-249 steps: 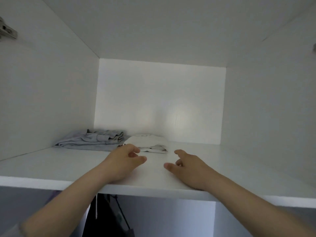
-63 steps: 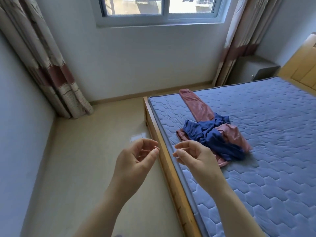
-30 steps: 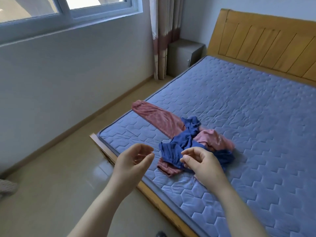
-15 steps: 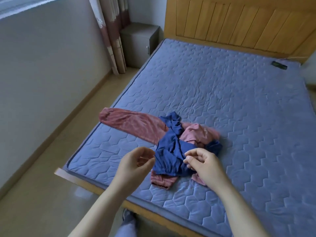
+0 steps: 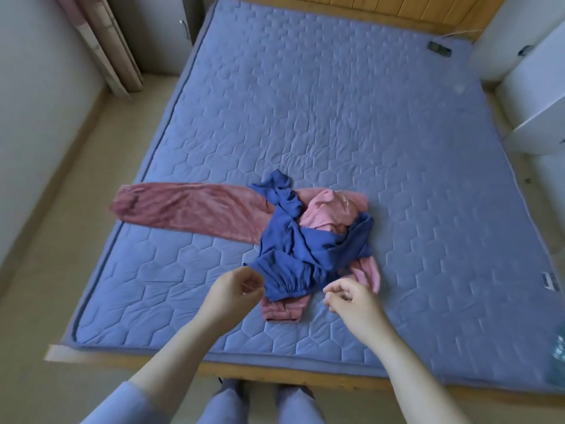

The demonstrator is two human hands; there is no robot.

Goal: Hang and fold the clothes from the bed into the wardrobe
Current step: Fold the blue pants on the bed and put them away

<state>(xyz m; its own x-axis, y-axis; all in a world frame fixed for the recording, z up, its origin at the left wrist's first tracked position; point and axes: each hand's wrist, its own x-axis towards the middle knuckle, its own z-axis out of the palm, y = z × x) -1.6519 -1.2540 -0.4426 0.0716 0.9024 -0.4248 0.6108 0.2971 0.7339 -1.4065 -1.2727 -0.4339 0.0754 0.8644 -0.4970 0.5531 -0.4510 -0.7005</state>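
Rose-pink trousers [image 5: 189, 214] lie on the blue quilted mattress [image 5: 336, 102] of the wooden bed frame [image 5: 275, 374], one leg stretched flat toward the left edge. A crumpled dark-blue garment [image 5: 293, 252] sits over their right part, with a paler pink garment [image 5: 330, 212] bunched on its far side. At the blue garment's gathered near hem, the left hand [image 5: 235, 290] hovers, fingers loosely curled and holding nothing. Right of that hem, the right hand [image 5: 351, 299] hangs likewise, fingers loosely curled and empty.
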